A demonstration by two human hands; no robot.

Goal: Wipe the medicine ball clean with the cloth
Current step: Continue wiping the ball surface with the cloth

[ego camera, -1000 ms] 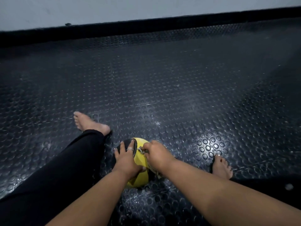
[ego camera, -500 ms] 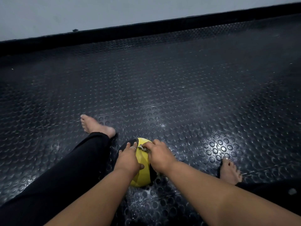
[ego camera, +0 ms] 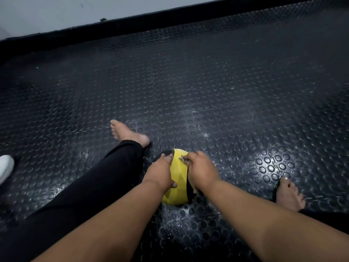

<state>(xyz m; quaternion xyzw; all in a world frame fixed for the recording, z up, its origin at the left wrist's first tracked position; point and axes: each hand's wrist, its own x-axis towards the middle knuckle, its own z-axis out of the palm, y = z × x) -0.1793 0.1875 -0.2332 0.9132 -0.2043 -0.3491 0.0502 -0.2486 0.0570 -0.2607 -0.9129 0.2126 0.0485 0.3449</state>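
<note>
The medicine ball (ego camera: 176, 186), yellow with black panels, sits on the studded black floor (ego camera: 226, 103) between the person's outstretched legs, close in front of them. The left hand (ego camera: 159, 172) lies over its left side with fingers spread and fairly straight, a ring on one finger, thumb pressing the yellow panel; it looks to be steadying the ball rather than gripping it. The right hand (ego camera: 201, 172) is curled over the upper right of the ball, fingers bunched round a small pale scrap that is probably the cloth (ego camera: 182, 158), pressed to the yellow surface near the top.

The wiping appears to be under way, judging from the cloth's contact with the ball. How much has been cleaned I cannot tell: no dirt or wipe marks are plain on the visible yellow panel, and the underside and far side presumably remain.

Most of the cloth is hidden inside the right hand, so its size and colour are unclear. The ball's right black panel is largely covered by that hand. A bare foot lies on each side of the ball, and a white shoe (ego camera: 5, 168) is cut off at the left edge.
</note>
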